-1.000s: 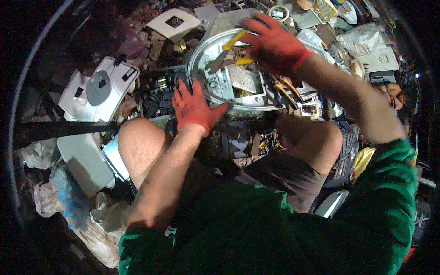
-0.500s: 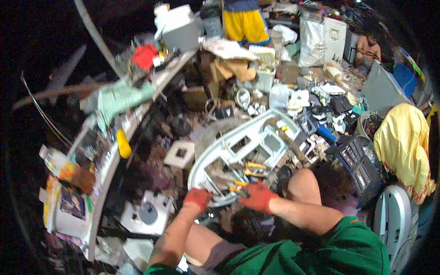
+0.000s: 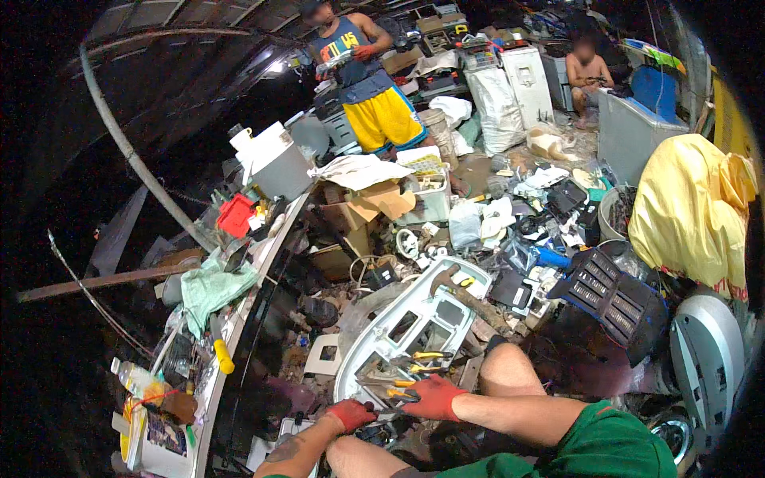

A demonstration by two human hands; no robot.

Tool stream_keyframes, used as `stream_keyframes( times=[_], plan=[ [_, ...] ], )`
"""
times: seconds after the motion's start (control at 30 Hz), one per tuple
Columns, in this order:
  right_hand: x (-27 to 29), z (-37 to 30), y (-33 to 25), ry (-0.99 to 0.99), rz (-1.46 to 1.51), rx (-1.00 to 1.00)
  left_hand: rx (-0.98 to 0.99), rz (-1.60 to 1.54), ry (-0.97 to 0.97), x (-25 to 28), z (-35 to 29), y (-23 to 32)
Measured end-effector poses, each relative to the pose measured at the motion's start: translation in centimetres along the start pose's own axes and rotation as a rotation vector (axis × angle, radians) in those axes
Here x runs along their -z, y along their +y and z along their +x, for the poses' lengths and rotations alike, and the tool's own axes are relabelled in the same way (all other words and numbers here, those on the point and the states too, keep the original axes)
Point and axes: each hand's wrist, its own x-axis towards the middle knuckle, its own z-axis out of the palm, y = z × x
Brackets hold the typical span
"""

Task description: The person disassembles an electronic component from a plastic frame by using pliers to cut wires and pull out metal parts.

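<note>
A white plastic appliance panel [image 3: 414,323] with several cut-outs lies tilted on the scrap pile in front of my knees. Yellow-handled pliers [image 3: 426,358] rest on its lower part. My right hand [image 3: 436,398], in a red glove, is closed over another yellow-handled tool [image 3: 401,392] at the panel's near end. My left hand [image 3: 351,414], also in a red glove, is curled at the panel's near left corner; whether it grips the edge is hidden. My bare knee [image 3: 506,370] sits just right of the panel.
Scrap electronics and boxes cover the ground. A cluttered bench [image 3: 239,319] with a green cloth [image 3: 209,288] runs along the left. A black grille [image 3: 610,291] and a yellow bundle [image 3: 693,207] lie right. One person [image 3: 370,95] stands at the back; another [image 3: 587,72] sits.
The view has risen from a close look at my hands to the whole yard. Both hands have come together at the panel's near end, the right one over the yellow-handled tool.
</note>
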Motion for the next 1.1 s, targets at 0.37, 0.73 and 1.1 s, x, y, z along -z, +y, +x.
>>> stream_keyframes(
  times=[0.37,0.73,1.1],
  plan=[
    [0.9,0.0,-1.3,0.061,0.017,0.016,-0.045,-0.087,-0.066,-1.6,0.9,-2.4],
    [0.7,0.4,-1.0,0.0,0.032,-0.009,-0.164,0.042,-0.041,-3.1,2.6,-3.3],
    [0.0,1.5,-0.1,0.061,0.045,0.091,-0.322,0.077,-0.113,-1.6,2.2,-3.4]
  ],
)
